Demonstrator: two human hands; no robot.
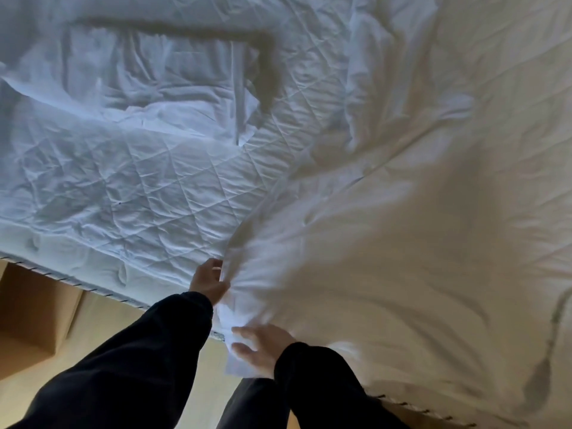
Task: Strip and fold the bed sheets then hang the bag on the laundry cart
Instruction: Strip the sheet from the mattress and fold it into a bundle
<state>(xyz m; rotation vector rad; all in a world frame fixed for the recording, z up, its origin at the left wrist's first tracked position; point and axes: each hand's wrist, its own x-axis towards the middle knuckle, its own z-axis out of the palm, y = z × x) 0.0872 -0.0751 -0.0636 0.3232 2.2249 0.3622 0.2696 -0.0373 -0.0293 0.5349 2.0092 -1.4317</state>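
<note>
A white bed sheet [387,243] covers the right half of the bed and is pulled back from the quilted mattress pad [139,187] on the left. Its edge is gathered into a bunch at the bed's near side. My left hand [209,278] grips that bunched edge, fingers curled into the cloth. Just below it, my right hand [263,348] lies against the hanging part of the sheet with fingers spread, blurred by motion. Both arms wear dark sleeves. A second crumpled white sheet [161,88] lies farther back on the pad.
The mattress edge with striped piping [77,284] runs diagonally across the lower left. Below it are a brown cardboard box [34,314] and light flooring [102,320]. A dark cord or stain mark [544,366] shows on the sheet at lower right.
</note>
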